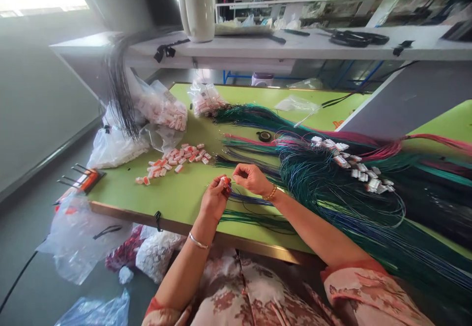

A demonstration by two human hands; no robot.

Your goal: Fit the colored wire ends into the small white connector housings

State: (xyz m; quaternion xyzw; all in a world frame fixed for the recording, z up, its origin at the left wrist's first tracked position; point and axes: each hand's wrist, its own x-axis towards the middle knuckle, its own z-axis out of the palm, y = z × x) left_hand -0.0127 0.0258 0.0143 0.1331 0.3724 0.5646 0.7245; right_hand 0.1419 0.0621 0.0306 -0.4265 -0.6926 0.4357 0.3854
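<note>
My left hand pinches a small orange-and-white plastic connector between thumb and fingers. Thin wire shows just beside the connector. Close on its right, my right hand has thumb and forefinger pressed together, and what they hold is too small to make out. A pile of loose orange-and-white connectors lies on the green table to the left. Bundles of long green and blue wires spread to the right, some passing under my right forearm. Several white connectors fitted on wires rest on top of these bundles.
A roll of black tape sits among the wires on the green table. Bags of connectors stand at the back left, near an orange pronged rack. A white shelf crosses above, bearing a white jug.
</note>
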